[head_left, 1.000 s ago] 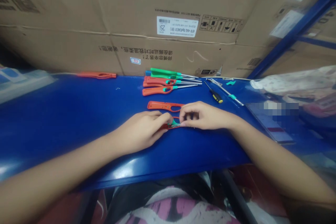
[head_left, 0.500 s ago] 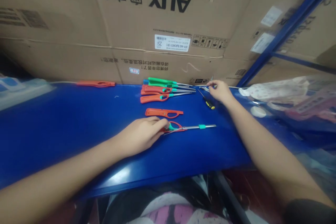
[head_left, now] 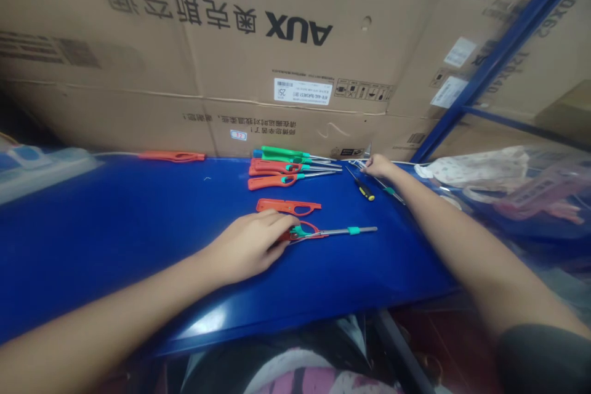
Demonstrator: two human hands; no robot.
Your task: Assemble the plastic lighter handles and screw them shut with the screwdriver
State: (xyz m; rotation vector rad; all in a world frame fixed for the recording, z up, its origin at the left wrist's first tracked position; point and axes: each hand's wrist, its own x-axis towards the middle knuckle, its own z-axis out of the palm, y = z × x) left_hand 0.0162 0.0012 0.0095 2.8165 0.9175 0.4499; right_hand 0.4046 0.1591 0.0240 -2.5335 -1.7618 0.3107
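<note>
My left hand (head_left: 252, 240) is closed over the handle end of an opened long-nosed lighter (head_left: 310, 231), orange with a green trigger, lying on the blue table. Its metal tube with a green collar points right. Just beyond lies a loose orange handle half (head_left: 289, 205). At the table's back, my right hand (head_left: 379, 166) has its fingertips pinched together over small thin metal pieces; what they hold is hidden. A thin metal tube with a green collar (head_left: 390, 191) shows beneath that hand. Close by lies a black and yellow screwdriver (head_left: 364, 189).
Several orange and green lighters (head_left: 277, 181) lie side by side at the back. Another orange handle piece (head_left: 172, 156) is further left. A large cardboard box (head_left: 184, 68) stands behind the table. Plastic bags (head_left: 484, 169) lie right, clear plastic packaging (head_left: 41, 166) left.
The view has tilted slightly upward. My right hand has shifted a little left and lower over the metal pieces, and the green-collared tube beneath it now shows. My left hand stays on the opened lighter.
</note>
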